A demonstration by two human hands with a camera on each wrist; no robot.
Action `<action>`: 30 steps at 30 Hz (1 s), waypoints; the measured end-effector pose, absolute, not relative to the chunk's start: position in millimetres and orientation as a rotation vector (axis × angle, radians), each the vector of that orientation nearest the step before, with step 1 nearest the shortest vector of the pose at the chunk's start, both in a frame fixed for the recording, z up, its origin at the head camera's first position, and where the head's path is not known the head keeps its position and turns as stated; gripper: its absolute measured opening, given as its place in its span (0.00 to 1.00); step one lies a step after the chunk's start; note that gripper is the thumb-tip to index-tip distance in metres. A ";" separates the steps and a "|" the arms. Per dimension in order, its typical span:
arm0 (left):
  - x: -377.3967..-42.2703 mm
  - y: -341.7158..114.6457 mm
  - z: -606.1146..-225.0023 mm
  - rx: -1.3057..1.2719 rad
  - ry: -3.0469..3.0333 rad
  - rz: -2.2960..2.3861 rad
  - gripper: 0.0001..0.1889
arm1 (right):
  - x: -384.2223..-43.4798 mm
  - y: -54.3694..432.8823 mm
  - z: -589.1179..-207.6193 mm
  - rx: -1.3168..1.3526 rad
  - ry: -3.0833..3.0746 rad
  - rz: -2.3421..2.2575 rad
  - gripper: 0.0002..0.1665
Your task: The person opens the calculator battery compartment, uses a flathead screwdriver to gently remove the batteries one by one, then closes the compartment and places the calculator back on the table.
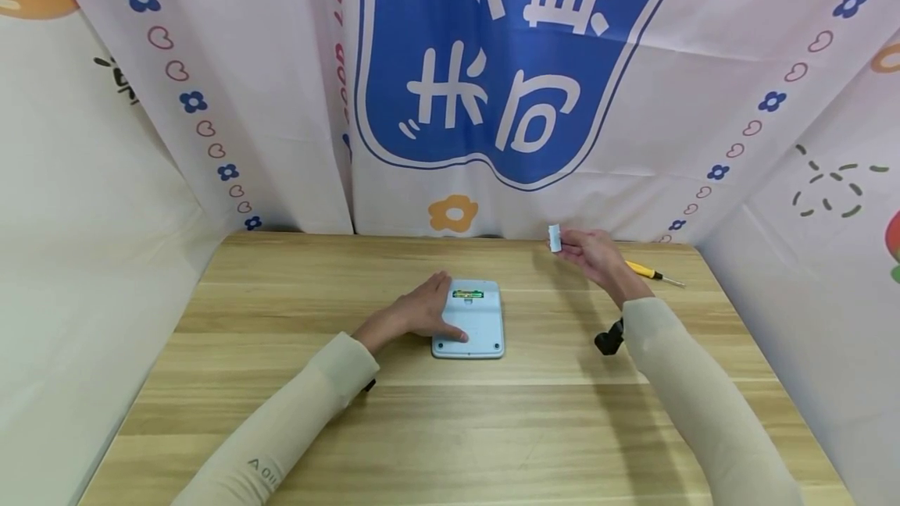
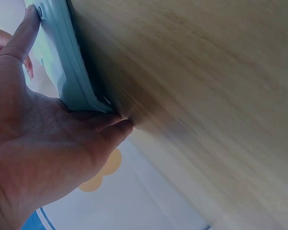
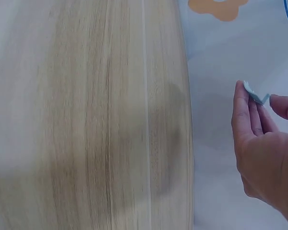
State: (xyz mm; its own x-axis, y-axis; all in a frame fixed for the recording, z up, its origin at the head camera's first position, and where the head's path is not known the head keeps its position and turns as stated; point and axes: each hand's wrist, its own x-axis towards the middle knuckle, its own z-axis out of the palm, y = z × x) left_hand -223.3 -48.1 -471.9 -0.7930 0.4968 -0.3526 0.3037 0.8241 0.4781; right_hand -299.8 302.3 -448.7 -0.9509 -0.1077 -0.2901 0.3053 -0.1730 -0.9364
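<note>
A light-blue flat device [image 1: 481, 326], shaped like a calculator, lies back side up on the wooden table. In its small open battery slot sits a green-and-gold battery [image 1: 468, 294]. My left hand [image 1: 425, 309] grips the device from its left side, thumb across the back and fingers along the edge; the left wrist view shows the fingertips down at the table beside the casing [image 2: 69, 62]. Off to the right and farther back, my right hand [image 1: 596, 256] pinches a small light-blue battery cover [image 1: 555, 238] between thumb and fingers, raised above the table in the right wrist view [image 3: 256, 94].
A yellow-handled screwdriver [image 1: 643, 269] lies on the table just beyond the right wrist. Printed white cloth [image 1: 295, 139] hangs along the table's back edge, with more cloth at both sides. Wood surface [image 1: 450, 436] stretches in front of the device.
</note>
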 end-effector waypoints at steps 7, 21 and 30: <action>-223.1 -48.1 -473.2 0.594 2.536 0.550 0.65 | -300.5 310.3 -450.1 0.233 1.819 -2.238 0.27; -223.1 -48.2 -473.7 0.596 2.538 0.537 0.64 | -300.3 323.8 -450.6 0.366 1.976 -2.067 0.31; -223.2 -48.0 -473.1 0.587 2.540 0.548 0.65 | -300.8 335.5 -448.4 0.364 2.057 -2.021 0.30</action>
State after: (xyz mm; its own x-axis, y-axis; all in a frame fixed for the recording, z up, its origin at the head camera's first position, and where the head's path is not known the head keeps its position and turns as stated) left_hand -223.2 -48.0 -473.1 -0.7962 0.4913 -0.3531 0.3021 0.8285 0.4716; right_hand -300.8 335.5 -448.4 -0.9416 0.0126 -0.3365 0.3367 0.0158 -0.9415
